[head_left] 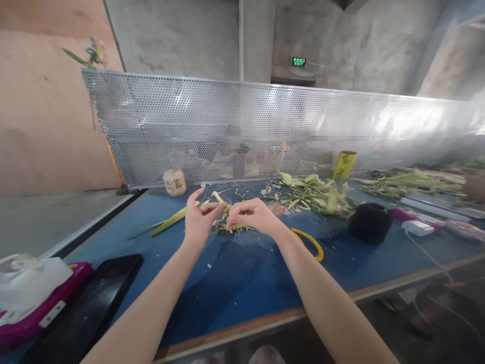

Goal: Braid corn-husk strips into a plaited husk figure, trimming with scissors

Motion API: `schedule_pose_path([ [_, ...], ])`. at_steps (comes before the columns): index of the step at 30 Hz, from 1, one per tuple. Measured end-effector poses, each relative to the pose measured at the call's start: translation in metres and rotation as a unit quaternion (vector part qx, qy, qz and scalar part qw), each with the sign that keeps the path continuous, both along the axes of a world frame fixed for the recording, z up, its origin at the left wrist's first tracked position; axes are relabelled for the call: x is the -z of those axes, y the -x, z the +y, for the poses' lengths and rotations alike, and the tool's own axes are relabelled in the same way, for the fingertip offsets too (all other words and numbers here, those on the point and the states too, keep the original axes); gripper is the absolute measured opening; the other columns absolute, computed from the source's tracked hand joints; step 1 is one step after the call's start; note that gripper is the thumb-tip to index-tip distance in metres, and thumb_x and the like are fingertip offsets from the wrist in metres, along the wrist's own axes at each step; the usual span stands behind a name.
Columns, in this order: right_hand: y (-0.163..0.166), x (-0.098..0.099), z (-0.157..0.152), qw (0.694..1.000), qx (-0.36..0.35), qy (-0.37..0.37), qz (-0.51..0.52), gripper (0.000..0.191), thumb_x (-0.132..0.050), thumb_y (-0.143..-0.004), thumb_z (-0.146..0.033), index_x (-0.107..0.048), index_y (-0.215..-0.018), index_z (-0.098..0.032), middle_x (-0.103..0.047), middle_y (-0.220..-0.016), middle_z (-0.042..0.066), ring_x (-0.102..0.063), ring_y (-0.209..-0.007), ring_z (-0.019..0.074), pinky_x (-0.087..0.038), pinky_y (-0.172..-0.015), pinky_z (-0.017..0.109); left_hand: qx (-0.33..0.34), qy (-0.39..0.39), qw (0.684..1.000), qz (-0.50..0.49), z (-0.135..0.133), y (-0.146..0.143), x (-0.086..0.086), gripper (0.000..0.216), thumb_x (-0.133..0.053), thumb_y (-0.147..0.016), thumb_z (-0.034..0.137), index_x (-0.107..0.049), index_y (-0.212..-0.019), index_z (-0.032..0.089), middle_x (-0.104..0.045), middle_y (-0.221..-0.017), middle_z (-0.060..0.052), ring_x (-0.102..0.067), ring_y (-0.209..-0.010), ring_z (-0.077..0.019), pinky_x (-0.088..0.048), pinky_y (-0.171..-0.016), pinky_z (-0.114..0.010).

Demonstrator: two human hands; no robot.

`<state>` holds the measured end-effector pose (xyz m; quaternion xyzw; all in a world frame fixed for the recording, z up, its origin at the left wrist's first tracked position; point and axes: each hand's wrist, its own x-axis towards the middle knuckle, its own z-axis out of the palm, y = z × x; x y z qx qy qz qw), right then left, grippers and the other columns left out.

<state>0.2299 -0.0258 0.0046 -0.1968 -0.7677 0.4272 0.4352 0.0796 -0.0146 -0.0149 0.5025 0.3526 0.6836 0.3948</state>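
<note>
- The landmark is the leaf pile [312, 194], a loose heap of green leaves on the blue tabletop [227, 288].
- The pale-tipped stalk [218, 197] is left of the leaf pile, between the two hands, tilted with its white end up.
- The left hand [199, 220], left of the leaf pile, raises one finger apart; its thumb reaches in to the stalk, but whether it pinches it I cannot tell.
- The right hand [252, 216], nearer the leaf pile, has its fingers curled in toward the thumb beside the stalk's lower end; what lies between them is hidden.
- Green scraps [235, 227] lie left of the leaf pile, under the hands.
- Long green leaves [172, 222] and a jar [175, 182] are farther left of the leaf pile.
- A yellow cylinder [344, 164] stands just behind the leaf pile's right end.
- A yellow curved band [318, 247] and a black rounded object [370, 223] are in front of the leaf pile, the latter rightward.
- A perforated metal panel [212, 116] rises behind the leaf pile.
</note>
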Motion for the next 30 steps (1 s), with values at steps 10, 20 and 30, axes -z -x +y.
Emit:
schedule_pose_path([
  [10, 0.017, 0.014, -0.005, 0.934, 0.111, -0.170, -0.294, 0.019, -0.043, -0.081, -0.021, -0.051, -0.098, -0.022, -0.064, -0.071, 0.000, -0.051, -0.054, 0.0093, -0.039, -0.054, 0.022, -0.035, 0.008, 0.992, -0.119, 0.002, 0.005, -0.006, 0.067, -0.075, -0.048, 0.018, -0.042, -0.106, 0.017, -0.065, -0.064, 0.002, -0.059, -0.059, -0.0099, -0.045, -0.067, -0.025],
  [20, 0.038, 0.034, -0.002, 0.699, 0.269, -0.443, -0.493, 0.046, -0.030, -0.081, -0.010, -0.034, -0.126, -0.021, -0.060, -0.075, 0.007, -0.055, -0.048, 0.0167, -0.037, -0.043, 0.026, -0.030, 0.031, 0.993, -0.113, 0.000, 0.003, -0.003, 0.066, -0.075, -0.049, 0.018, -0.042, -0.106, 0.016, -0.064, -0.062, 0.002, -0.060, -0.061, -0.0112, -0.046, -0.069, -0.027],
  [30, 0.038, 0.031, -0.003, 0.709, 0.310, -0.438, -0.457, 0.030, -0.031, -0.081, -0.006, -0.056, -0.098, -0.011, -0.060, -0.080, 0.011, -0.058, -0.059, 0.0159, -0.038, -0.047, 0.025, -0.010, 0.008, 0.996, -0.089, -0.002, -0.001, 0.000, 0.065, -0.074, -0.051, 0.018, -0.041, -0.106, 0.014, -0.064, -0.061, 0.003, -0.060, -0.060, -0.0102, -0.043, -0.070, -0.026],
])
